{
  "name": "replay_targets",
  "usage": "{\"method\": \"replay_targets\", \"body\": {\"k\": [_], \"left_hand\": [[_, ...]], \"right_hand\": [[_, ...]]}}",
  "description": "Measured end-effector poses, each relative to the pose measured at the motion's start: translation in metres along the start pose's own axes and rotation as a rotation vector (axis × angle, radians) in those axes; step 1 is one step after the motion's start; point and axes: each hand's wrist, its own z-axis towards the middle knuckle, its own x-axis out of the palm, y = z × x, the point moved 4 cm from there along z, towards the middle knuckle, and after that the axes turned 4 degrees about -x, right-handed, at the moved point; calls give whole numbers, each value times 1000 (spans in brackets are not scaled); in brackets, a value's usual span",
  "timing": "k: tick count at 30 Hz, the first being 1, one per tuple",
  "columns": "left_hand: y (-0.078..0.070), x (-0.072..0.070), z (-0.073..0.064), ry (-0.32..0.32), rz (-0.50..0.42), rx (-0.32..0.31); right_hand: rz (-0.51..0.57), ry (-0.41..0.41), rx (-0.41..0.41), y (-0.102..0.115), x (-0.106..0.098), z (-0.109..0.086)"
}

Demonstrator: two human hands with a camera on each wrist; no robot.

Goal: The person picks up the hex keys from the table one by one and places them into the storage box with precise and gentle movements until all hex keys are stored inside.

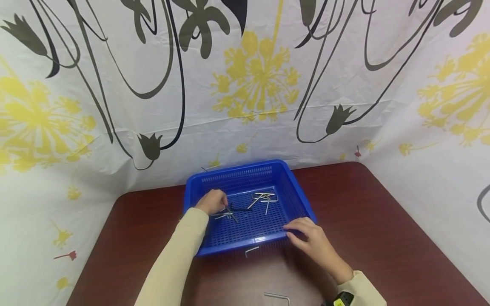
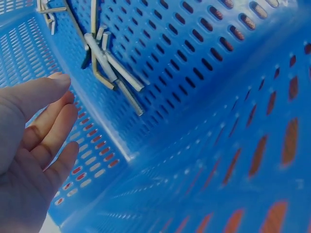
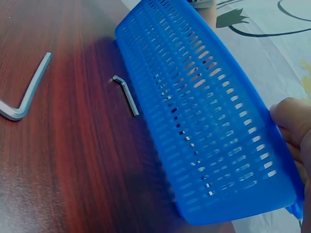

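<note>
My left hand point(image 1: 213, 202) is inside the blue plastic basket point(image 1: 252, 244), just above a cluster of hex keys point(image 1: 226, 214). In the left wrist view its fingers point(image 2: 60, 124) bend loosely toward the thumb, with nothing seen between them. Silver and dark hex keys point(image 2: 109, 60) lie crossed on the perforated bottom beyond that hand. A second pile of hex keys point(image 1: 266, 197) sits farther right in the basket. My right hand point(image 1: 311, 238) holds the basket's rim near its front right corner; in the right wrist view, fingers curl over this edge.
A small hex key point(image 3: 127, 94) lies on the dark red-brown table point(image 1: 145, 238) against the basket's front wall. Nearer to me is a larger hex key point(image 1: 277, 295). A white cloth point(image 1: 153, 106) printed with flowers hangs behind and around the table.
</note>
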Motion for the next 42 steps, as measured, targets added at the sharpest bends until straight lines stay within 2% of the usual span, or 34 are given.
{"method": "replay_targets", "body": {"k": [6,9,14,20,27,32,42], "left_hand": [[-1,-8,-3,-2,-17,3],[-1,-12,-6,7,-26,-19],[-3,-18,-8,5,-16,-21],[-9,-23,-15,-15,-3,-14],[-18,-29,-29,1,8,31],[-22,-35,-39,0,25,63],[-26,-44,-54,-36,31,87]], "right_hand": [[-22,102,50,-2,-2,7],[-12,209,108,-6,-3,12],[-4,403,191,-11,-4,18],[-28,497,193,-6,-5,27],[-80,496,184,6,-9,30],[-115,444,127,17,-14,32],[-160,374,34,38,-26,37]]}}
